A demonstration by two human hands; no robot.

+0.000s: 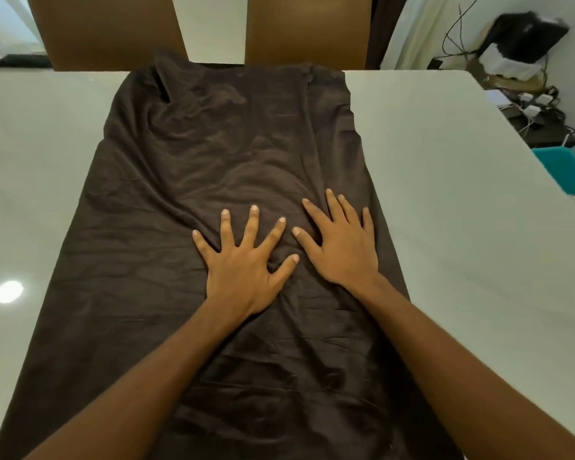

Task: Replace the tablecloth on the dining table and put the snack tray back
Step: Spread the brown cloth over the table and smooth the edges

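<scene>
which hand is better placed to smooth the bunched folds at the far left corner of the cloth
Left, probably. The left hand lies flat on the dark tablecloth nearer those folds; the right hand rests toward the cloth's right edge.

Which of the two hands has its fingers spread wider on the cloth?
The left hand: its fingers fan wide apart on the dark brown tablecloth. The right hand lies flat beside it with its fingers closer together.

1 head-worn camera looks forward and steeply down, close over the table [445, 180].

Even indoor light, glare spot [8, 291] on table [445, 194]
</scene>
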